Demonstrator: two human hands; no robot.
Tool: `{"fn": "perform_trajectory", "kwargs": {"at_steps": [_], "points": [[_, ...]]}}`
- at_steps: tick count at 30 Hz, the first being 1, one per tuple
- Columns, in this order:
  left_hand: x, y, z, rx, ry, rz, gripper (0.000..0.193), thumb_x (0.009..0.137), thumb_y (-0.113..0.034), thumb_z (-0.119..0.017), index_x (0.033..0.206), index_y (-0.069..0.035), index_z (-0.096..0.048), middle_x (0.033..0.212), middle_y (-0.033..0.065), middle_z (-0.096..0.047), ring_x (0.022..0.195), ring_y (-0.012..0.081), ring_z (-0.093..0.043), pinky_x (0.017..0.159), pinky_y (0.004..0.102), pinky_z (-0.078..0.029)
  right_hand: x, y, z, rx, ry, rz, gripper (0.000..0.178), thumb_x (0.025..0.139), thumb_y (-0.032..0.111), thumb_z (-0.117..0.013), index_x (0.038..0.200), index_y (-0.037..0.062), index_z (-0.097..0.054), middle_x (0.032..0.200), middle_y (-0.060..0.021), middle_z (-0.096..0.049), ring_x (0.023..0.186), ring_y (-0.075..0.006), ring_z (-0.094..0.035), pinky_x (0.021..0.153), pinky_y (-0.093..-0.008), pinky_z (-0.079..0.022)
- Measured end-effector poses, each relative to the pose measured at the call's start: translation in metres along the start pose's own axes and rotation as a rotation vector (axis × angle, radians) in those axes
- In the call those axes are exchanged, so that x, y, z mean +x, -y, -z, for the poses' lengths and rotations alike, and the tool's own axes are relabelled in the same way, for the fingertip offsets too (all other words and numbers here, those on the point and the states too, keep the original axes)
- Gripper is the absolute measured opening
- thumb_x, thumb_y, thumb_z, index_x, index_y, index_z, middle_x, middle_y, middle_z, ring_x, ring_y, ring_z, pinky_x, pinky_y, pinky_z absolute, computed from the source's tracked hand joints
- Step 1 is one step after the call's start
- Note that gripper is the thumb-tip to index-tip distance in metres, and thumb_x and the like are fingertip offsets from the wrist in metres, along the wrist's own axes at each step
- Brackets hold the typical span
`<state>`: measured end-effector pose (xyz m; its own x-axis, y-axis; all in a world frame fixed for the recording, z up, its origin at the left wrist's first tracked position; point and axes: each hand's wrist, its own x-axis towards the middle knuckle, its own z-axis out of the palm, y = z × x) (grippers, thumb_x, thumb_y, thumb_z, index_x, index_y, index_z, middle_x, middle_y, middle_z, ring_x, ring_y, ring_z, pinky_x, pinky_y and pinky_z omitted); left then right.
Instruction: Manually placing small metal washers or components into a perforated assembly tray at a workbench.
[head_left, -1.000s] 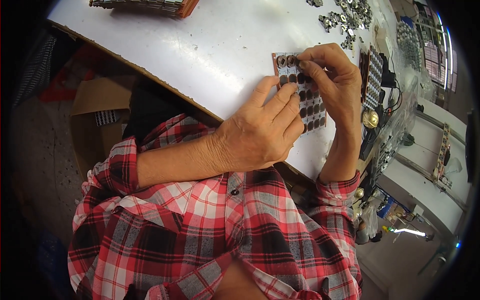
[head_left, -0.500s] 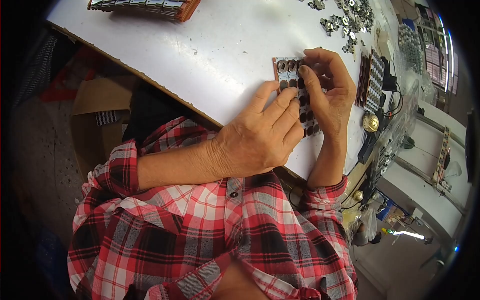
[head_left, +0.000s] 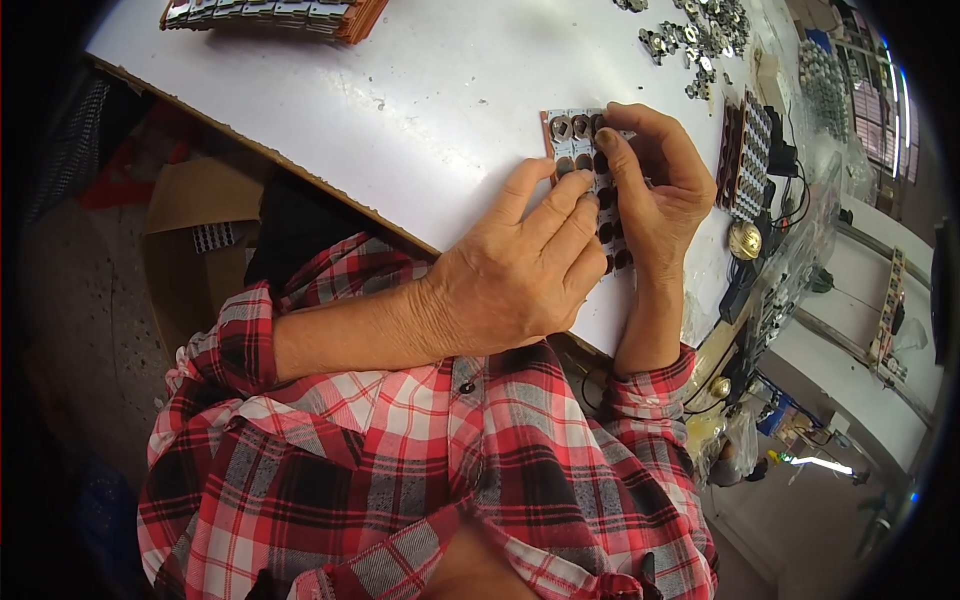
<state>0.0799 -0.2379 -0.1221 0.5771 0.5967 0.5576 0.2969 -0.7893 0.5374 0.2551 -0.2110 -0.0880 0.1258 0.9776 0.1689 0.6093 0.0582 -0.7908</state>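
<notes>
At one o'clock on the smooth white table [head_left: 450,110], the orange-edged rectangular panel [head_left: 571,147] with dark round spots [head_left: 605,232] could skew if the left hand [head_left: 525,255], fingers spread and unclenched on it, slackens while the right hand [head_left: 662,180], its pinch unclear, pushes

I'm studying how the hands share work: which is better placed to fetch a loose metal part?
Probably the right hand: it is nearer the loose metal parts, while the left hand lies farther off, partly over the panel.
</notes>
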Motion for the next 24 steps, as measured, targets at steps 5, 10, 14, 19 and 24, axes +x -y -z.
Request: {"fn": "perform_trajectory", "kwargs": {"at_steps": [5, 10, 14, 19, 24], "points": [[0.001, 0.0, 0.0, -0.011, 0.0, -0.012, 0.044, 0.064, -0.023, -0.083, 0.095, 0.002, -0.064, 0.116, 0.0236, -0.064, 0.125, 0.0402, -0.058, 0.108, 0.0601, -0.042, 0.002, 0.003, 0.001, -0.134, -0.001, 0.132, 0.022, 0.09, -0.008, -0.073, 0.11, 0.0002, -0.073, 0.096, -0.0007, -0.072, 0.075, -0.0034, -0.062, 0.068, -0.0177, -0.048], [0.001, 0.002, 0.002, -0.069, -0.017, -0.009, 0.046, 0.064, -0.023, -0.083, 0.097, 0.003, -0.063, 0.114, 0.0257, -0.064, 0.122, 0.0417, -0.06, 0.105, 0.061, -0.044, 0.003, 0.004, -0.005, -0.157, -0.024, 0.127, 0.016, 0.087, -0.009, -0.071, 0.102, -0.0008, -0.072, 0.095, -0.0039, -0.068, 0.076, -0.0091, -0.063, 0.066, -0.022, -0.049], [0.003, 0.003, 0.004, -0.051, -0.013, -0.024, 0.049, 0.064, -0.023, -0.084, 0.099, 0.005, -0.063, 0.116, 0.0268, -0.064, 0.123, 0.0417, -0.06, 0.104, 0.062, -0.044, 0.001, 0.0, -0.004, -0.244, 0.011, 0.285, 0.014, 0.089, -0.008, -0.069, 0.101, -0.0009, -0.073, 0.099, -0.0076, -0.068, 0.079, -0.0122, -0.065, 0.069, -0.0234, -0.051], [0.005, 0.004, 0.008, -0.075, 0.025, -0.037, 0.05, 0.065, -0.025, -0.084, 0.099, 0.004, -0.063, 0.119, 0.0264, -0.064, 0.124, 0.041, -0.059, 0.105, 0.061, -0.043, -0.01, -0.004, 0.024, -0.055, -0.052, 0.043, 0.022, 0.096, 0.0, -0.068, 0.116, 0.005, -0.074, 0.095, 0.001, -0.071, 0.074, -0.003, -0.062, 0.061, -0.0173, -0.048], [0.005, 0.003, 0.009, -0.071, 0.051, -0.035, 0.049, 0.066, -0.027, -0.084, 0.099, 0.004, -0.063, 0.121, 0.0255, -0.064, 0.124, 0.0402, -0.059, 0.106, 0.0597, -0.043, -0.012, -0.01, 0.037, -0.056, -0.121, -0.04, 0.017, 0.098, 0.005, -0.07, 0.114, 0.0026, -0.074, 0.082, 0.0029, -0.069, 0.07, -0.0018, -0.059, 0.061, -0.0163, -0.045]]}}
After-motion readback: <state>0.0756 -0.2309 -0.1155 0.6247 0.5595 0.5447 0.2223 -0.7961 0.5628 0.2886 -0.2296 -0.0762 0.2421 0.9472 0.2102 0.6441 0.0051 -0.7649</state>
